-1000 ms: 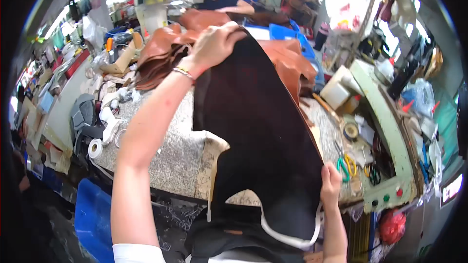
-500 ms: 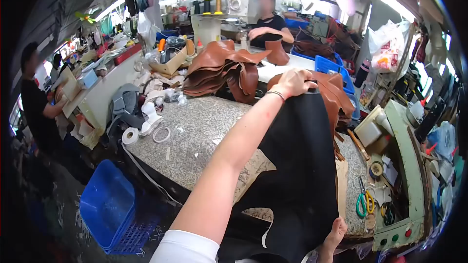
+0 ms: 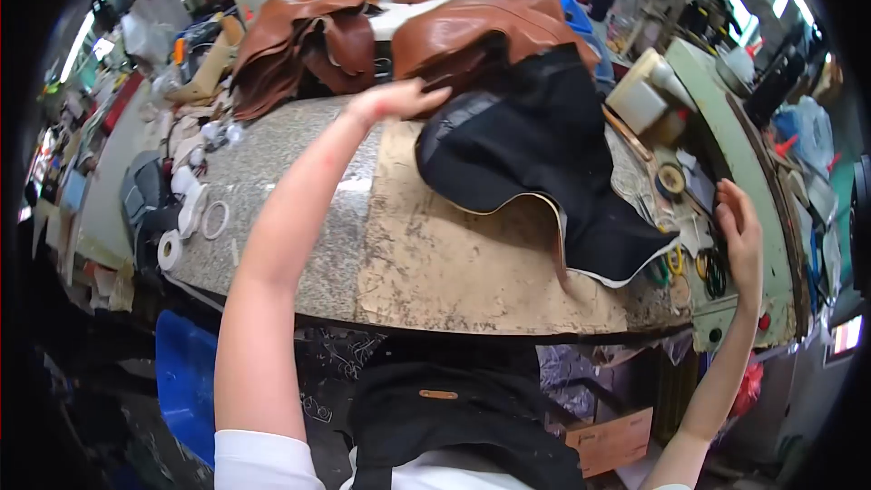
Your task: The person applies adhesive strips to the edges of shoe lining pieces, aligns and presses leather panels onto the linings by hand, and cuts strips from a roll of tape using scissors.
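Observation:
A black sheet of material [image 3: 535, 145] with a pale edge lies crumpled on the worktable, its far end resting against brown leather pieces [image 3: 472, 23]. Just left of the black sheet, my left hand [image 3: 408, 100] hovers near the leather with fingers stretched out and nothing held. On the right, my right hand [image 3: 739, 222] is raised by the green frame, fingers apart and empty. Beneath the sheet's near edge a tan board [image 3: 454, 263] shows on the table.
More brown leather [image 3: 304, 45] is stacked at the back left. Tape rolls [image 3: 170, 249] lie at the left edge. Scissors [image 3: 674, 259], a black tape roll [image 3: 671, 180] and a green frame [image 3: 726, 118] stand right. A blue bin [image 3: 186, 381] is below left.
Both hands have let go of the black sheet, which was held up and stretched and now lies folded farther back. The tan board is uncovered. The view has tilted down.

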Demonstrator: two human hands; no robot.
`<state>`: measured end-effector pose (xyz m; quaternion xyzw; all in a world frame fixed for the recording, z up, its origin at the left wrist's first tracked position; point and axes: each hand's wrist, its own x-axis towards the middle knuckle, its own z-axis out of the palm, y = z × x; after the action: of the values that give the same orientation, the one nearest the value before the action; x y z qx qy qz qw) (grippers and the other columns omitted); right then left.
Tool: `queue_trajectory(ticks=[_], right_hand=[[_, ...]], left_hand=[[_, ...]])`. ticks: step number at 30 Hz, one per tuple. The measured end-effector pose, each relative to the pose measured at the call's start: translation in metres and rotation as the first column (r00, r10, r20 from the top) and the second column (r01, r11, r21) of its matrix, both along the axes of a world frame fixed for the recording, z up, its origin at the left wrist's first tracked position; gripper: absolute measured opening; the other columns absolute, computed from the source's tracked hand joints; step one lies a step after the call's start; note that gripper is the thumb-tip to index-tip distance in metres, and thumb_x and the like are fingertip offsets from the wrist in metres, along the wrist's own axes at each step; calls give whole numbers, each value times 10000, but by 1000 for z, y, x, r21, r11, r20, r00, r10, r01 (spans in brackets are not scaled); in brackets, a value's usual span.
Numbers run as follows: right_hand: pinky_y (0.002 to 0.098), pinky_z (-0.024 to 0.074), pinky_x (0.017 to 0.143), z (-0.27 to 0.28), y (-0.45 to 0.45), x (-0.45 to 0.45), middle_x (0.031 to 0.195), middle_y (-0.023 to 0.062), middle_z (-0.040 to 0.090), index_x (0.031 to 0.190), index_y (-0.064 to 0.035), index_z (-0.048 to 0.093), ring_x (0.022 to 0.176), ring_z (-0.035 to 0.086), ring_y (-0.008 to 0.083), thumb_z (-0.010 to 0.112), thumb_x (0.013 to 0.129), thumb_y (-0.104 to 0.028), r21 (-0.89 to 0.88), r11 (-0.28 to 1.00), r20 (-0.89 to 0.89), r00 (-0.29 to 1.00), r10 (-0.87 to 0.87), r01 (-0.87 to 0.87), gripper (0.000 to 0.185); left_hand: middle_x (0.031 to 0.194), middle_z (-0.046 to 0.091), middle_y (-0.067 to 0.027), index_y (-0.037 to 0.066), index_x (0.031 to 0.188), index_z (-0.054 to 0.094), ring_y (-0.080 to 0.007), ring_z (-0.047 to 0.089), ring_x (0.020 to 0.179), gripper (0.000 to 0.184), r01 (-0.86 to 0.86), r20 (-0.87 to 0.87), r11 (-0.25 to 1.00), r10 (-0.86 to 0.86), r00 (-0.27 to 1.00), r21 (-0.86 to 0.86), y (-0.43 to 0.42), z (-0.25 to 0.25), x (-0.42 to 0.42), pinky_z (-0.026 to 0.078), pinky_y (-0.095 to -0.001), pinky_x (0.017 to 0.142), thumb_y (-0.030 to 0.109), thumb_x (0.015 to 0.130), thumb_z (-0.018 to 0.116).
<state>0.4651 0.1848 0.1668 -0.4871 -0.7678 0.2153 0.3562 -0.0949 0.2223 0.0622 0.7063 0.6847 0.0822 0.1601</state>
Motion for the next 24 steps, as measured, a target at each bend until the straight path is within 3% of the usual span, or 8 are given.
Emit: queue_trajectory(ticks=[3, 7, 9, 12, 15, 16, 18, 24], right_hand=[[381, 309, 1112, -36, -69, -47, 1412, 226, 424, 1398, 34, 369, 1337, 407, 312, 772, 672, -132, -318, 813, 233, 791, 565, -487, 847], [442, 200, 1162, -172, -92, -77, 1510, 275, 223, 1463, 91, 121, 1396, 262, 400, 822, 643, -297, -56, 920, 274, 880, 388, -388, 1147], [443, 209, 1156, -195, -106, -114, 1512, 272, 218, 1464, 79, 152, 1401, 261, 386, 787, 695, -304, 78, 940, 230, 924, 307, -332, 1068], [423, 301, 1106, -212, -105, -138, 1400, 240, 422, 1385, 78, 368, 1309, 414, 337, 674, 847, -200, -1, 989, -102, 984, 149, -150, 679], [384, 485, 966, -220, -107, -77, 1126, 205, 656, 1135, 78, 620, 1063, 639, 305, 607, 853, 21, -346, 906, -491, 870, 46, -244, 288], [403, 491, 965, -200, -117, -82, 1085, 190, 671, 1091, 49, 643, 1017, 658, 300, 610, 836, 47, -269, 900, -355, 904, 237, -342, 257], [442, 498, 965, -184, -118, -83, 997, 159, 700, 1030, -2, 675, 927, 691, 292, 630, 806, 74, 30, 762, -55, 760, 647, -646, 241], [468, 471, 1005, -166, -136, -78, 1062, 171, 679, 1104, 45, 633, 1024, 662, 291, 612, 789, -21, 28, 723, 81, 722, 687, -691, 323]], left_hand=[[1075, 659, -146, -26, 1273, 536, -263, 661, 943, 734, -288, 345, 897, 401, 849, -335, -54, -19, 41, 572, -429, 730, 587, 870, 559], [1044, 655, -188, -63, 1158, 605, -257, 677, 895, 610, -314, 550, 890, 452, 702, -329, -56, -56, 39, 609, -393, 579, 447, 834, 689], [987, 683, -190, -95, 1068, 627, -298, 684, 923, 437, -482, 434, 820, 573, 696, -309, -64, -55, 47, 601, -397, 572, 260, 826, 703], [932, 682, -220, -107, 955, 648, -294, 705, 793, 319, -403, 20, 878, 412, 911, 257, -58, -81, 55, 572, -361, 503, 194, 850, 666], [762, 693, -174, -49, 946, 688, -252, 693, 627, 213, -428, 475, 903, 397, 786, -46, -64, -50, 21, 534, -322, 444, 135, 841, 675], [715, 689, -159, -37, 948, 697, -242, 688, 607, 200, -366, 601, 901, 428, 675, -230, -67, -36, 3, 531, -315, 436, 128, 836, 677], [761, 690, -188, 24, 959, 711, -277, 689, 662, 202, -354, 180, 928, 331, 926, 118, -67, -58, 7, 541, -374, 615, 167, 816, 697], [723, 621, -237, -50, 846, 661, -281, 632, 679, 231, -249, 338, 930, 150, 929, 271, -77, -82, 13, 470, -387, 662, 178, 823, 690]])
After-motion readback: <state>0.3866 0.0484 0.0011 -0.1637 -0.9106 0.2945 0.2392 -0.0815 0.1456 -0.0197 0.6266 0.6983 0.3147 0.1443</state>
